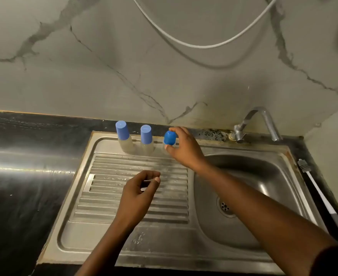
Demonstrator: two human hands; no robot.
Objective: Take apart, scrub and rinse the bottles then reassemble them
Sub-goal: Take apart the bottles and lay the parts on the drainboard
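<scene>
Three small clear plastic bottles with blue cylindrical caps stand in a row left of the round steel sink bowl. They are on the flat back edge of the sink's ribbed draining board, close to the wall. The left bottle and the middle bottle are upright, long axis vertical and caps pointing up; in this wide view they seem to lean slightly apart.

The third bottle, nearest the bowl, shows only as a faint clear body. Its blue cap looks tilted, with the top turned toward the camera. Whether the cap sits on the neck or is just off it cannot be told.

The right hand reaches in over the bowl's back left corner, and its grip is closed on that cap. The thumb is below and the fingertips are over the far side, so the cap sits at the fingertips, clear of the palm.

The left hand hovers over the draining board, left of the bowl. Its fingers are loosely curled with the thumb near the forefinger, and nothing shows in its grip.

One curved chrome tap rises behind the bowl. One long white-handled tool lies on the black worktop right of the bowl.
</scene>
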